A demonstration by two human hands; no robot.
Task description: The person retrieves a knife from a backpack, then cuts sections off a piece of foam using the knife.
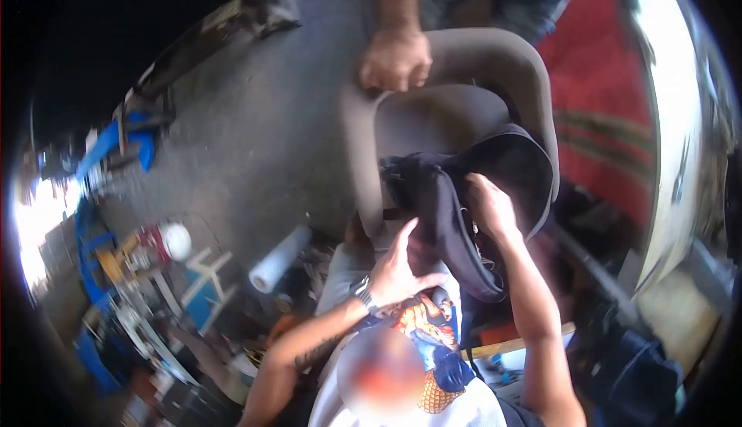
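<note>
A black fabric bag lies open over a grey-brown chair, its rounded flap spread against the chair's inside. My right hand is at the bag's opening, fingers curled and closed at the black fabric; the fingertips are partly hidden. Just left of the bag's lower part, my left hand is open, thumb and fingers apart, holding nothing. Another person's hand rests as a fist on the chair's top edge.
On the floor at left lie a white roll, a white round object and cluttered metal and blue parts. A red surface and a white panel stand at right. Dark blue fabric is at lower right.
</note>
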